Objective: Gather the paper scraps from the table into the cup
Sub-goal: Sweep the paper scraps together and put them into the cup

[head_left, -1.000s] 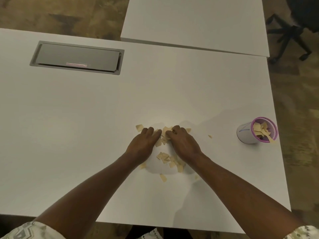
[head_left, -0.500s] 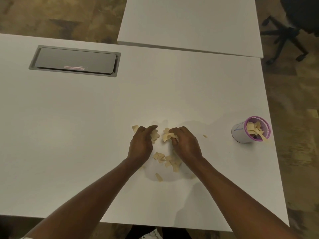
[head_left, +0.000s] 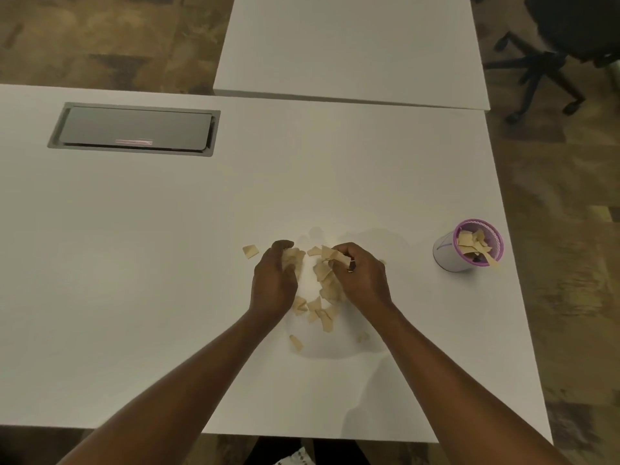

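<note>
One stray scrap [head_left: 250, 251] lies leftmost on the desk [head_left: 134, 263]. Left hand [head_left: 273, 280] and right hand [head_left: 364, 280] each clutch scraps; loose pieces [head_left: 318, 312] remain between. Cup [head_left: 469, 246], well right, already partly filled.

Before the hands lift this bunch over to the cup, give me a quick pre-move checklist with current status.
1. Left hand closed on scraps: ok.
2. Right hand closed on scraps: ok.
3. Cup upright, mouth clear: ok.
4. Room left in cup: cannot tell; scraps already reach the rim.
5. Table cleared of scraps: not ok; loose scraps lie between the wrists and a stray scrap sits left of the left hand.
</note>
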Motion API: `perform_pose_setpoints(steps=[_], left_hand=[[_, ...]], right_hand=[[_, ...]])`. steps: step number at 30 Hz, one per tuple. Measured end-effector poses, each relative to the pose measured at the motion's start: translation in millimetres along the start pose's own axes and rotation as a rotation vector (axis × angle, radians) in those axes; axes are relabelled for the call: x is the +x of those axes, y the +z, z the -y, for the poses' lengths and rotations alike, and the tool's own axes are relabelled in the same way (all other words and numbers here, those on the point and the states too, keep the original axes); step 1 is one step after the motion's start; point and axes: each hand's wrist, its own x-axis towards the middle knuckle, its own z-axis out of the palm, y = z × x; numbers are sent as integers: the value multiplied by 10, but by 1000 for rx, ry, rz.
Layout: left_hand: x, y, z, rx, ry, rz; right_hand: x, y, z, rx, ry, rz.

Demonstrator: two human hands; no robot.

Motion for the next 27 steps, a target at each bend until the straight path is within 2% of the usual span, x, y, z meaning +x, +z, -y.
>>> perform_pose_setpoints(steps=[5,11,17,22,27], left_hand=[[-24,89,-180,-50,-13,-8],[-43,257,-538,-87,62,36],[-19,629,-1110,-127,165,90],[-28,1056,-1675,-183,286,150],[16,1418,-2086,-215,334,215]], right_hand=[[-45,-185,-43,197,92,-17],[-89,-581,-153,155,61,-82],[-120,-1208,-310,144,57,-242],[-65,-1792,-525,-187,6,-443],[120,-2068,-734,-520,-28,-468]])
